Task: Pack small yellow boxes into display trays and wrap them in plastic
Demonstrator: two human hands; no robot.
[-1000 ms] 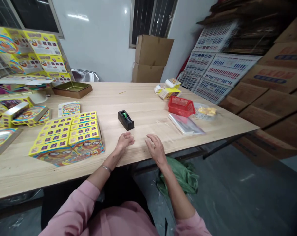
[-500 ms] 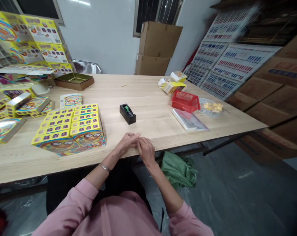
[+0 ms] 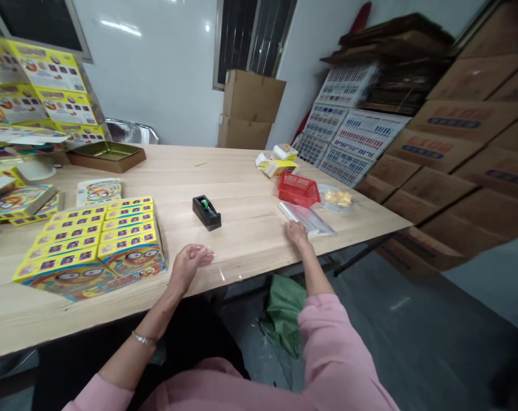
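My left hand is pinched on a thin clear plastic film, of which little shows but glints, over the table's front edge. My right hand has its fingers curled together at the near left edge of a stack of clear plastic sheets or bags; what they grip is too small to tell. Between and beyond my hands stands a black tape dispenser with a green core. Left of my left hand, a block of yellow patterned boxes sits near the front edge.
Behind the clear stack are a red basket, a plate with yellow pieces and small yellow-white boxes. A brown tray and more yellow boxes lie on the left. Large cartons are piled right of the table.
My hands were together at the table's front edge and are now apart. The right one has moved right to the clear stack. The view has shifted, too.
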